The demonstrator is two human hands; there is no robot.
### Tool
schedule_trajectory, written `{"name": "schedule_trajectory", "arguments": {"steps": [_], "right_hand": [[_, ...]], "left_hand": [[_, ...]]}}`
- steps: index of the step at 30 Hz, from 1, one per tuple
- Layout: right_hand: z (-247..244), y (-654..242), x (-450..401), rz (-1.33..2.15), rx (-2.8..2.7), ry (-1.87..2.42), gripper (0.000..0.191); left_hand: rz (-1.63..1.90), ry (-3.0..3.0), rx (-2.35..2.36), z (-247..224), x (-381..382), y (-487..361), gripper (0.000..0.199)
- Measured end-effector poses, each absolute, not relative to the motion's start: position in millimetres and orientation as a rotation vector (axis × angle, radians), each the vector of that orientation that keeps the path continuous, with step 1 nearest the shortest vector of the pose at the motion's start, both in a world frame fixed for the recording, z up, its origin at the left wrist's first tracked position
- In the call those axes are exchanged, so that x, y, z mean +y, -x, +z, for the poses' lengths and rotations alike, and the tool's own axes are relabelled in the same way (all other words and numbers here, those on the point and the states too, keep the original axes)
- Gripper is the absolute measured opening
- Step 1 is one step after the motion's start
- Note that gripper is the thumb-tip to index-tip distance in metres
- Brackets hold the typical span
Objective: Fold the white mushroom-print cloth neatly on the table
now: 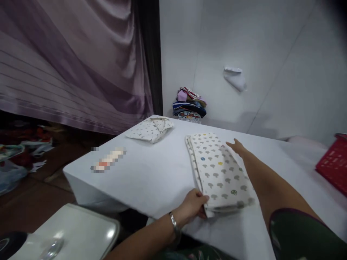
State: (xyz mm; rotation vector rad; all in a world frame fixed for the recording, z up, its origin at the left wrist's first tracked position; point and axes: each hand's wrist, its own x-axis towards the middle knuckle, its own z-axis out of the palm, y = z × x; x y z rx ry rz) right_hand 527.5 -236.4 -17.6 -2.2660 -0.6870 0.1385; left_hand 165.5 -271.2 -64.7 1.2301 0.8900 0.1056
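Left hand (pixel 192 204) pinches folded cloth (pixel 218 171); right hand (pixel 236 147) — fingers spread — beside it; white table (pixel 154 169) beneath it, wall (pixel 200 43) beyond.

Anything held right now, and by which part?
Left hand pinches the folded mushroom-print cloth at its near left corner; right hand appears to hold nothing.

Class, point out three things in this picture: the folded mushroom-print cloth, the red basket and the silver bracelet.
Folded mushroom-print cloth (pixel 221 170), head view: the middle of its printed top.
Red basket (pixel 335 164), head view: its side wall.
Silver bracelet (pixel 173 221), head view: the outer face of its band.
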Motion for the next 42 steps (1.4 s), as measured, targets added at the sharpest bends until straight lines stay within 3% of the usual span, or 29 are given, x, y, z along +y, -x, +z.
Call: {"name": "schedule_trajectory", "arguments": {"steps": [4, 8, 11, 15, 18, 24, 28, 35, 42], "right_hand": [[-45.1, -509.7, -310.3, 0.147, -0.751, 2.340, 0.053], [-72.7, -429.9, -385.3, 0.017, -1.287, 2.130, 0.043], [-77.5, -362.4, -420.2, 0.015, -1.769, 1.926, 0.060], [-77.2, -318.2, -422.9, -0.022, -2.002, 1.857, 0.082], [-77.4, -320.4, -416.0, -0.070, -1.966, 1.847, 0.079], [-68.4, -356.9, -435.7, -0.131, -1.783, 1.962, 0.050], [-65.8, -381.6, -460.3, -0.173, -1.742, 2.075, 0.037], [-77.7, -407.7, -487.1, -0.184, -1.378, 2.248, 0.041], [-78.5, -411.4, -480.4, 0.130, -1.175, 2.274, 0.055]], "left_hand": [[0.092, -1.272, 0.874, -64.9, -272.5, -169.1, 0.030], [0.062, -1.226, 0.882, -54.3, -264.6, -159.1, 0.033], [0.050, -1.198, 0.869, -44.0, -265.7, -157.2, 0.038], [0.072, -1.179, 0.846, -34.2, -268.9, -162.5, 0.029], [0.088, -1.214, 0.844, -32.9, -267.1, -166.5, 0.027], [0.182, -1.793, 0.909, -38.9, -260.1, -151.9, 0.050], [0.389, -2.283, 0.801, -37.7, -265.6, -135.6, 0.041], [0.362, -2.697, 0.358, -39.4, -276.2, -137.6, 0.029], [0.278, -2.814, 0.229, -37.5, -268.4, -146.6, 0.034]]}}
